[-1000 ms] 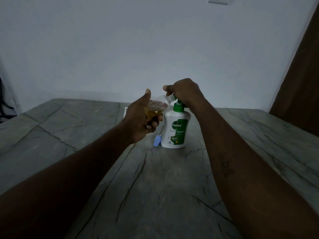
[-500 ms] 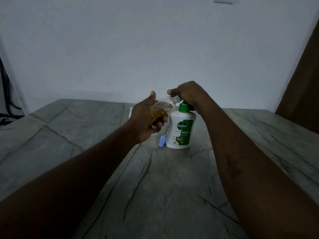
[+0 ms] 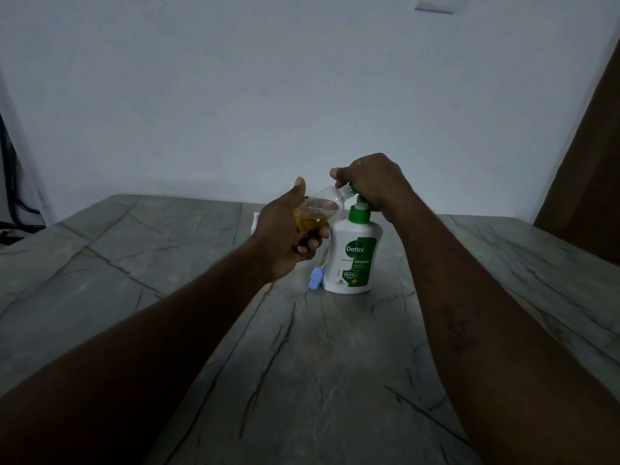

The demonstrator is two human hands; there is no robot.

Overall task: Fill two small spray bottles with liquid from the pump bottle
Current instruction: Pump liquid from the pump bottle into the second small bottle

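A white pump bottle (image 3: 353,256) with a green label and green pump head stands upright on the marble table (image 3: 302,364). My right hand (image 3: 372,182) is curled over the pump head and hides most of it. My left hand (image 3: 285,233) grips a small clear spray bottle (image 3: 318,209), tilted, with its open neck at the pump's spout. Yellow liquid lies in the small bottle's lower part. A blue spray cap (image 3: 316,278) with a thin tube lies on the table by the pump bottle's left foot.
A white object (image 3: 254,223) shows partly behind my left hand. The white wall stands just past the table's far edge. Dark cables (image 3: 13,196) hang at the far left, and a brown panel (image 3: 590,162) rises at the right.
The pump head has come up, with its white stem now showing under my right hand. The small bottle stays at the spout; the view has shifted a little.
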